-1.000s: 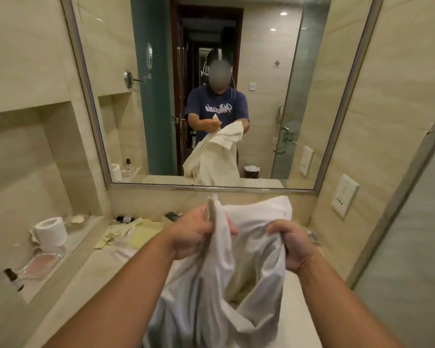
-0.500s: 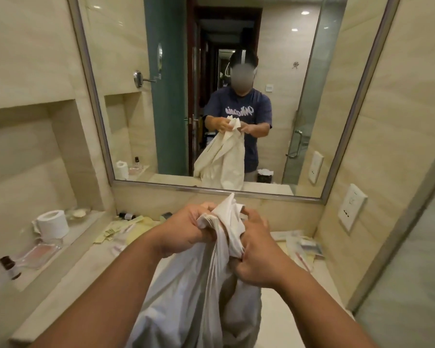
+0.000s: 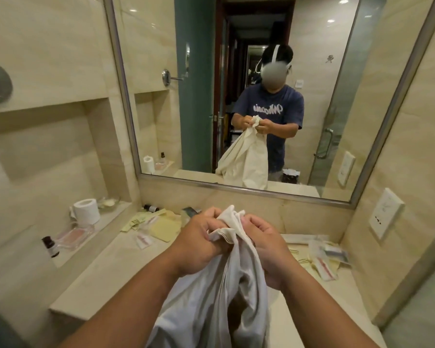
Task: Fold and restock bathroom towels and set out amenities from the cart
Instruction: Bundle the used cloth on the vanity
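The towel (image 3: 236,285) is gathered at its top edge between my two grips. The rest of it hangs down below them, over the counter (image 3: 106,280), until it leaves the picture. The left grip (image 3: 199,244) has its fingers curled round a bunch of hem. The right grip (image 3: 269,252), just beside it and nearly touching, pinches the cloth from the other side. A small tuft of towel stands up between them. I judge that I am looking for the corners to open the towel, so the fold itself is not yet begun.

Beyond the left grip and to its left, flat yellow packets (image 3: 161,227) lie on the counter. To the right of the right grip lie some clear sachets (image 3: 322,257). Farther left of the left grip, a ledge (image 3: 116,212) carries a paper roll (image 3: 86,210) and a dark bottle (image 3: 50,246). The mirror (image 3: 161,59) beyond both grips shows the towel hanging long.

Some things could go wrong here. The hem is bunched in several layers, so I may take the wrong layer and the fold would come out crooked. If one grip loosens while it slides along the edge, the weight of the hanging cloth could pull the towel out. If I spread the grips wide, the swinging towel could sweep the packets or the sachets off the counter.
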